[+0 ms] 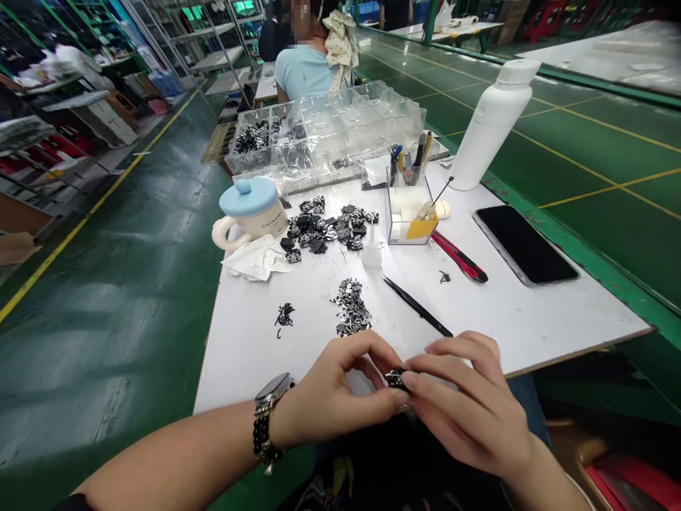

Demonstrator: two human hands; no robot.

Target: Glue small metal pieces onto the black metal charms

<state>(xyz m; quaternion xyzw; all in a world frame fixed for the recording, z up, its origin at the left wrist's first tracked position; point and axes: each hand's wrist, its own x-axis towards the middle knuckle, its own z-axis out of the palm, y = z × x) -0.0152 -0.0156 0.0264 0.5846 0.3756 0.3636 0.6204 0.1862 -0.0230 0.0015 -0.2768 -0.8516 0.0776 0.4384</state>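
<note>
Between the fingertips of both hands, at the table's near edge, is a small black part with shiny metal on it point(394, 377). My left hand point(340, 387), with a watch point(274, 389) at the wrist, pinches it from the left. My right hand point(468, 397) grips its right end, and the fingers hide part of it. Just beyond lies a pile of small shiny metal pieces point(352, 309). Black tweezers point(418, 305) rest to the right of that pile. Farther back is a heap of black parts point(330, 227).
A lidded mug point(260, 209) and crumpled tissue point(258, 259) stand left. Around the right side are a clear organizer box point(409, 231), red utility knife point(460, 255), phone point(526, 245) and tall white bottle point(494, 128). Clear plastic trays point(367, 117) fill the back; a person point(303, 71) sits beyond.
</note>
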